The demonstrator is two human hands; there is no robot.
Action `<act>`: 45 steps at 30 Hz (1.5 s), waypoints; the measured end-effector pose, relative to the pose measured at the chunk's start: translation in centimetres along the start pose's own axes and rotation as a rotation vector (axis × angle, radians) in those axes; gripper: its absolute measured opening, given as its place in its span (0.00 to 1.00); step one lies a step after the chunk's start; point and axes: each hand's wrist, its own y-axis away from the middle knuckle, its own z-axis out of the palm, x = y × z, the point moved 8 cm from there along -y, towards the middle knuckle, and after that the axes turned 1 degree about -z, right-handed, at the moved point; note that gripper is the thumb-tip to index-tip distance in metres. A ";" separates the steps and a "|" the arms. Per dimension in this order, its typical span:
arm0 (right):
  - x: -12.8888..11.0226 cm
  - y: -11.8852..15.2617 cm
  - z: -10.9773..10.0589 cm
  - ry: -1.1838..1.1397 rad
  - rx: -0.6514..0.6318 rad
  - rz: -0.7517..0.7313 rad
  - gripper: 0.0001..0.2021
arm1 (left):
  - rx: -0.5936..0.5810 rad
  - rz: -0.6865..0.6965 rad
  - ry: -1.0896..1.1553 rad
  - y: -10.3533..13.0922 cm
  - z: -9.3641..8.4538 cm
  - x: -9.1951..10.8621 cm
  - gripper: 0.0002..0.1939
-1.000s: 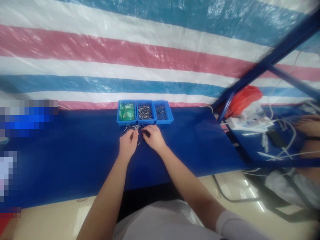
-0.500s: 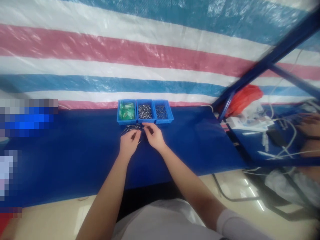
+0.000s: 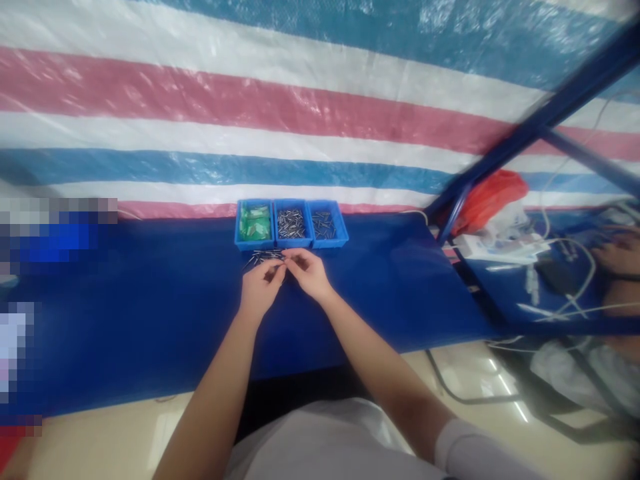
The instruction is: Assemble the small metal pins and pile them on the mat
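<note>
My left hand (image 3: 261, 287) and my right hand (image 3: 309, 273) meet fingertip to fingertip just in front of the blue bins. Both are closed in a pinch; whatever sits between the fingers is too small and hidden to name. Beyond my left fingers lies a loose pile of thin, shiny metal pieces (image 3: 264, 255) on the blue table. Three blue bins stand side by side behind it. The left bin (image 3: 255, 245) holds green and clear plastic packets, the middle bin (image 3: 293, 243) many small metal pieces, and the right bin (image 3: 330, 241) fewer, darker ones.
The blue tabletop (image 3: 150, 307) runs up to a striped plastic sheet (image 3: 300, 120). At right, a blue metal frame (image 3: 515, 147) borders another table with a red plastic bag (image 3: 493, 200), white cables and another person's arm (image 3: 620, 267). Pixelated areas cover the left edge.
My hands have come together: the right fingers moved slightly left and nearer, now touching the left fingertips. A thin piece that showed below my left fingers is out of sight.
</note>
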 end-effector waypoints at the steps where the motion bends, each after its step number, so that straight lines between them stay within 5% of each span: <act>1: 0.0 0.0 -0.1 0.002 0.003 0.007 0.16 | -0.001 -0.005 0.001 0.0 0.0 0.0 0.12; 45: -0.2 0.2 -0.3 0.029 0.048 0.068 0.13 | -0.005 -0.124 0.055 -0.1 -0.1 -1.3 0.14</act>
